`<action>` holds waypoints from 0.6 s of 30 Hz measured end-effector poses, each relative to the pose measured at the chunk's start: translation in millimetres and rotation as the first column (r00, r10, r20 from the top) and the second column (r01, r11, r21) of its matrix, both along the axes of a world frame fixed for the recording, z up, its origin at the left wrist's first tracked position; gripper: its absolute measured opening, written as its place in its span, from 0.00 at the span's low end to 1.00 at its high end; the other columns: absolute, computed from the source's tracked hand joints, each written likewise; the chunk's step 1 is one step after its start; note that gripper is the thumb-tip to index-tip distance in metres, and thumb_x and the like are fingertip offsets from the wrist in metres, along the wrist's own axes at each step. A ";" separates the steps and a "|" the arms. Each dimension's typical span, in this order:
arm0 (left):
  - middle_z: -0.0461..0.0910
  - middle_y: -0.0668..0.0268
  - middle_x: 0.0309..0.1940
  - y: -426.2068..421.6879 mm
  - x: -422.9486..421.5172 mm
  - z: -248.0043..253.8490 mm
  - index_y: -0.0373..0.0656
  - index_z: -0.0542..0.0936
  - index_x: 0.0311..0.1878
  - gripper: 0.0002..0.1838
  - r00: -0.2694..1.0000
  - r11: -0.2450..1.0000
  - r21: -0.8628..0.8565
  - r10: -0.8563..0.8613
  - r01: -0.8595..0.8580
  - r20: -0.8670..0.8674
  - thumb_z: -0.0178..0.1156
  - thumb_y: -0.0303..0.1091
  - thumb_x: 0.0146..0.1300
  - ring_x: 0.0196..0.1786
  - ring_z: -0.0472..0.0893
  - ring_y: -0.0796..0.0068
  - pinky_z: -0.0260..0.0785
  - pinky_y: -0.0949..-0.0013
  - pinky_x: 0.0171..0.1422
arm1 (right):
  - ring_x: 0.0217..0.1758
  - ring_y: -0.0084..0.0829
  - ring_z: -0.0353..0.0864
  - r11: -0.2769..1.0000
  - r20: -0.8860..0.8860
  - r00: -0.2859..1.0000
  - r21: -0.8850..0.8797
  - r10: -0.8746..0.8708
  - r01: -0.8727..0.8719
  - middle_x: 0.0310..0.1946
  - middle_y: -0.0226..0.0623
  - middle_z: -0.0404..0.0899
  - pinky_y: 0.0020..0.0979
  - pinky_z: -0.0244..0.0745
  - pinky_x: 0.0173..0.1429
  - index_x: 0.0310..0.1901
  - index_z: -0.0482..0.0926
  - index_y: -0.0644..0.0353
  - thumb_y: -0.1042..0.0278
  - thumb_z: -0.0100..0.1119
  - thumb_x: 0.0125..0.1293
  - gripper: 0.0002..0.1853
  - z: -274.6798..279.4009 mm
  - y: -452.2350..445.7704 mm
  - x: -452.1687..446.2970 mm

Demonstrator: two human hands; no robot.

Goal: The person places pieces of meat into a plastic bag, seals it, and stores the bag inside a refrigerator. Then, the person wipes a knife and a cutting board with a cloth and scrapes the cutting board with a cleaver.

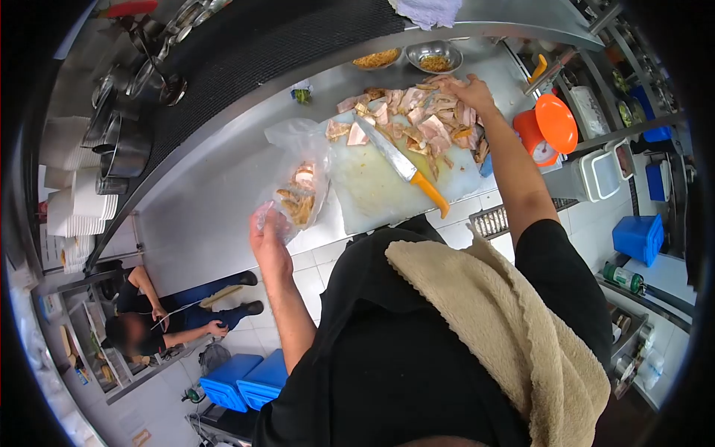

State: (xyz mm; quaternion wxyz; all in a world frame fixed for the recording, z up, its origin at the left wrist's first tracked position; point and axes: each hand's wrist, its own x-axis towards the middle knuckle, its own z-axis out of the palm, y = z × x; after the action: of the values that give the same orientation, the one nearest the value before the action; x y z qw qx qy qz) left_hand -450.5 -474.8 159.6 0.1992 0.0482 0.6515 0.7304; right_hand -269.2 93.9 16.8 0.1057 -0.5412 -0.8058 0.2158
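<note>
My left hand (269, 240) is closed on the mouth edge of a clear plastic bag (319, 160), which lies at the table's front edge with pieces of cooked meat (299, 205) inside. At the back right of a white cutting board (365, 190), my right hand (472, 97) reaches into a heap of chopped meat (436, 127); its fingers curl round some pieces and are partly hidden. A knife with a yellow handle (430, 195) lies across the board, its blade pointing at the heap.
Two metal bowls with shredded food, one a steel bowl (434, 56), stand behind the board. An orange scale (540, 134) is at the right. A shelf edge (223, 97) runs above the steel table (216, 216). Another person (167, 313) sits low at left near blue bins (231, 380).
</note>
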 end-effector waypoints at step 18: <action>0.80 0.69 0.39 13.7 6.9 1.0 0.42 0.79 0.56 0.12 1.000 1.000 -0.007 0.020 -0.020 0.022 0.61 0.34 0.73 0.43 0.78 0.78 0.70 0.71 0.47 | 0.70 0.53 0.75 0.959 0.095 0.955 -0.064 0.281 -0.276 0.66 0.59 0.72 0.48 0.71 0.70 0.70 0.76 0.48 0.21 0.69 0.47 0.52 28.5 -116.0 10.5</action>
State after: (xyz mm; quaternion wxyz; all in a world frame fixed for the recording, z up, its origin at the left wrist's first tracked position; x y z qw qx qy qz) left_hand -443.6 -461.1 160.6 0.1990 0.0330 0.6523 0.7306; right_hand -258.7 -22.1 45.3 0.0188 -0.4352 -0.8727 0.2205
